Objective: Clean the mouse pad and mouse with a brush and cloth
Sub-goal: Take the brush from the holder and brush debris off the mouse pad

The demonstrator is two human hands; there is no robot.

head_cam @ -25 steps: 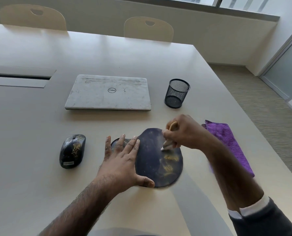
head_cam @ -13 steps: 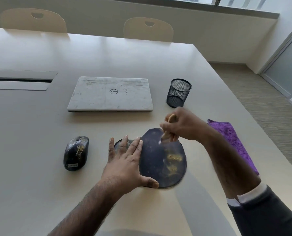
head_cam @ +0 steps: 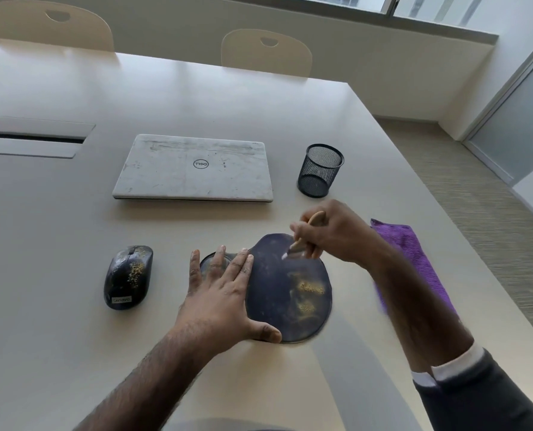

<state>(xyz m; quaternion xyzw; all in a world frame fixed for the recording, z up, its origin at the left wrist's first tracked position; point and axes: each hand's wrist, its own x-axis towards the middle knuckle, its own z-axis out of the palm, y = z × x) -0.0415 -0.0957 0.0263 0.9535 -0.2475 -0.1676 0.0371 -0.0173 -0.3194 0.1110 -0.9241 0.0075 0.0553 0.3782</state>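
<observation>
Left hand (head_cam: 221, 293), fingers straight and spread, presses flat on the left part of the dark, rounded mouse pad (head_cam: 277, 269), which lies toward the near edge of the desk (head_cam: 72, 213); the thumb rests at the pad's near rim. Yellow crumbs (head_cam: 312, 289) sit on the pad's right half, clear of that hand. Right hand (head_cam: 336, 234) is curled round the wooden handle of a small brush (head_cam: 316, 217), bristles angled down over the pad's far part; whether they touch the surface cannot be told. Risks, as judged: a hard stroke to the right could flick crumbs onto the purple cloth (head_cam: 411, 253), which lies along the desk's right edge near the pad, soiling it before any wiping. A stroke to the left could drive them under the pressing palm or toward the mouse (head_cam: 128, 276), which stands left of the pad, apart from it, and bears its own yellow specks. Lighter pressure from the left hand could let the pad slide. Farther off lie a closed Dell laptop (head_cam: 193, 168) and, to its right, a black mesh pen cup (head_cam: 321, 171), both well apart from the work.
</observation>
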